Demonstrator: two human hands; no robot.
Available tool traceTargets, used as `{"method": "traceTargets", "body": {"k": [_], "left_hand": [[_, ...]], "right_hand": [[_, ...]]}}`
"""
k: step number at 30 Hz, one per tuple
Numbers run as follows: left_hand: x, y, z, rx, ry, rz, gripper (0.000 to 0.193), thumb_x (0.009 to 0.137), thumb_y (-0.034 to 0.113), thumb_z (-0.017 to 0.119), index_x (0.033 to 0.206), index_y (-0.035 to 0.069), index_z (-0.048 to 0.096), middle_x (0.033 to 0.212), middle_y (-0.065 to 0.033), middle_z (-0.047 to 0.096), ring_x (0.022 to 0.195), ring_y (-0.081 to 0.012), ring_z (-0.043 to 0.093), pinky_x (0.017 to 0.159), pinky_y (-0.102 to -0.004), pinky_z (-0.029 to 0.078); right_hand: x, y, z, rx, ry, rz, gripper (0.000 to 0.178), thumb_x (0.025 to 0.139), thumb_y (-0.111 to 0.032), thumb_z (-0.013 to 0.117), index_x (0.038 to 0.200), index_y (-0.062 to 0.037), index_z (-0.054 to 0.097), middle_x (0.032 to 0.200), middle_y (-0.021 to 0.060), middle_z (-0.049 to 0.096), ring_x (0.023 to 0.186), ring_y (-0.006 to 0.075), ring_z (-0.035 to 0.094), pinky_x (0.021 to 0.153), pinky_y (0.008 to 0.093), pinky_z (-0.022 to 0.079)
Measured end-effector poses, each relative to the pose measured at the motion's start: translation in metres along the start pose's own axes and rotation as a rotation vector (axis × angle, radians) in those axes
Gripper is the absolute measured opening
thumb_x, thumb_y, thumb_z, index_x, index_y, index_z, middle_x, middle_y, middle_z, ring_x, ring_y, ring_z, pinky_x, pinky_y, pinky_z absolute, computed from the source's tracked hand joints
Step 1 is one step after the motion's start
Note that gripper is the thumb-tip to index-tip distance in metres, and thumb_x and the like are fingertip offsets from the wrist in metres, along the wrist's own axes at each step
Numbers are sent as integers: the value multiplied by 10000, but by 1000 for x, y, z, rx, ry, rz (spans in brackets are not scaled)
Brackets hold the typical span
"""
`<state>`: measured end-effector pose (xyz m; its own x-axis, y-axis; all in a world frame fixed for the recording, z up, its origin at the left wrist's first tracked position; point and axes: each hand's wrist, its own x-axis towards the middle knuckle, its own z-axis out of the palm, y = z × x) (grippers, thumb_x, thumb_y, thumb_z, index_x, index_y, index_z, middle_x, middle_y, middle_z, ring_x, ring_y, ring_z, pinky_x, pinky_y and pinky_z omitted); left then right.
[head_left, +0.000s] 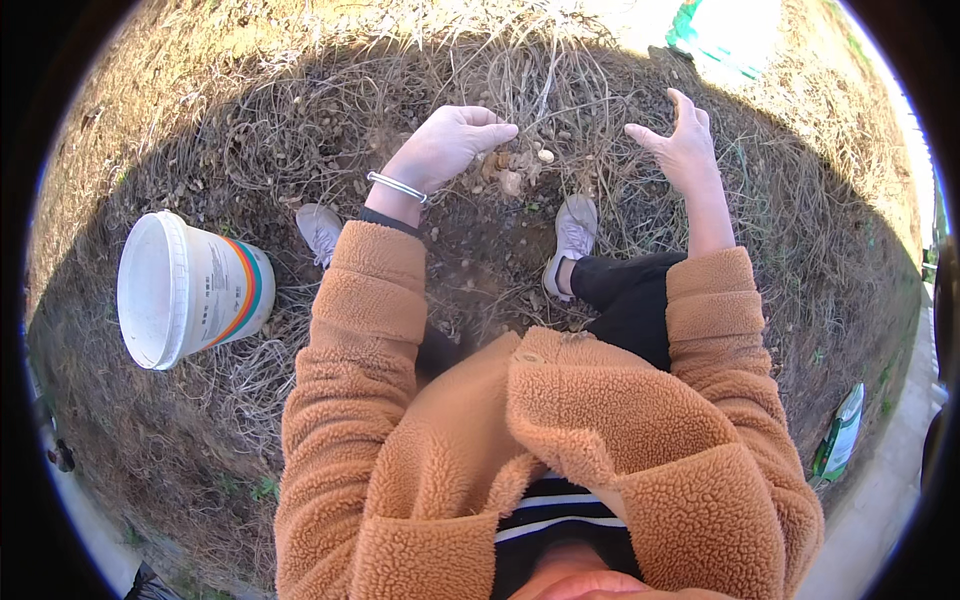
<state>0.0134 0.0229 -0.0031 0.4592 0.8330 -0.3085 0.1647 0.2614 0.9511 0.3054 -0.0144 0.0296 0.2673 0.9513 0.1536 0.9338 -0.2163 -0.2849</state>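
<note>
"Any lettering to be seen?"
"Yes, small dark print (213, 290) on the side of the white bucket (192, 255), next to curved orange and teal stripes (248, 290). It stands in separate blocks, too small for me to read."
"And the green-and-white packet (842, 435) at the lower right?"
"Seen at a steep slant near the rim; I can't make out any wording."
"The green-and-white thing (685, 30) at the top right?"
"Washed out by sunlight, nothing legible on it."

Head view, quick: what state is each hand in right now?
Left hand: fingers curled in toward the thumb; whether they are closed on anything cannot be told.
Right hand: open, thumb and fingers apart, nothing visible between them.
</note>
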Motion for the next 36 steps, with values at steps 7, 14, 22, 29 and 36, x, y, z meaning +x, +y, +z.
{"method": "traceTargets", "body": {"k": [7,14,22,29,36], "left_hand": [[-14,5,-4,13,-24,-84,181,889,257,678,855,79,682,683,90,554,571,8,425,510,-169,332],[-26,9,19,-169,-304,75,215,919,234,642,1072,87,682,794,54,647,621,2,539,533,-148,378],[-43,14,-23,-591,-22,129,300,969,155,540,1205,-26,579,613,93,400,488,19,311,409,-144,240],[-41,-5,1,-889,121,-72,299,987,327,517,935,42,587,706,34,508,594,-45,491,490,-159,432],[-42,-4,26,-830,43,52,381,1018,379,410,1173,73,575,973,2,580,872,-89,571,826,-278,513]], "right_hand": [[-22,-55,-1,815,-635,36,460,835,-394,726,984,34,644,963,77,637,763,118,611,718,283,514],[-19,-83,35,1316,-1009,221,459,864,-312,705,1136,34,574,926,73,644,850,131,626,728,263,529],[-11,-94,27,1652,-924,269,188,955,-153,542,1030,2,618,969,170,685,915,231,663,756,308,561],[-12,-108,23,1763,-918,179,232,990,-165,435,1009,-7,604,1062,202,669,935,233,659,825,352,552],[-24,-127,34,1645,-730,328,174,969,-181,526,917,-44,618,933,69,644,849,161,618,779,321,523]]}}
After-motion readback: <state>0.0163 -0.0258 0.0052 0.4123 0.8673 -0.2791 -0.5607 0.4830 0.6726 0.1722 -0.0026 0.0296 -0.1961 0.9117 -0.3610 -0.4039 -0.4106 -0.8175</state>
